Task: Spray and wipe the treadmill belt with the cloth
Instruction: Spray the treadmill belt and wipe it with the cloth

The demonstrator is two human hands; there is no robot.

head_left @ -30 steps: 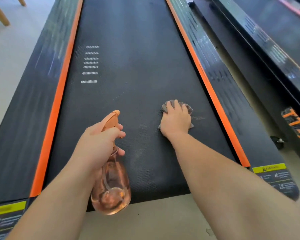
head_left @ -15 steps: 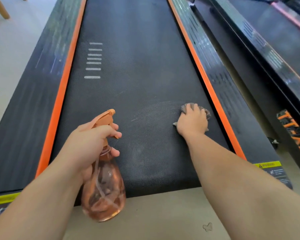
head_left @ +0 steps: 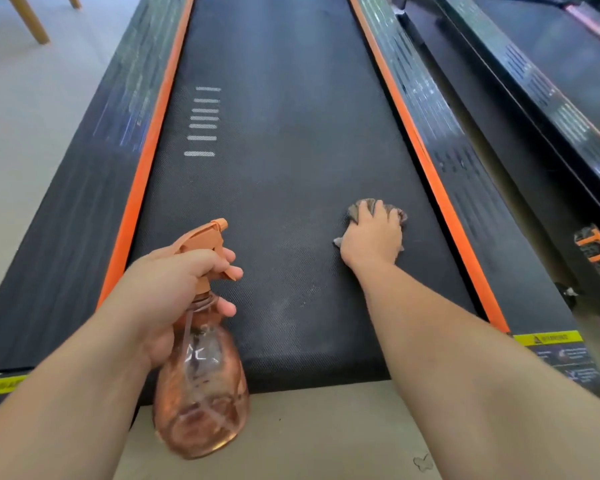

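Item: treadmill belt [head_left: 291,133], black and textured, running from lower centre to the top of the frame between two orange side strips [head_left: 426,161]. A pale hazy patch [head_left: 291,317] shows at lower centre near the belt's near end. Item: cloth [head_left: 357,207], grey and bunched, lying on the belt at right of centre, close to the right strip. The right hand [head_left: 373,237] lies on top of it, palm and fingers pressed down, with only the cloth's edges showing. Item: spray bottle [head_left: 201,393], clear amber with an orange trigger head, at lower left. The left hand [head_left: 174,292] grips its neck with a finger over the trigger, and the nozzle points up the belt. Hazards, as judged: the bunched cloth covers a narrow path, so strokes could leave unwiped bands, including the pale patch nearer the viewer. A stroke carried too far right could snag the cloth on the orange strip. Pressing the trigger by accident could wet the floor [head_left: 309,427] or the side rail rather than the belt. Weight leaned on the right hand could slip on a damp surface.
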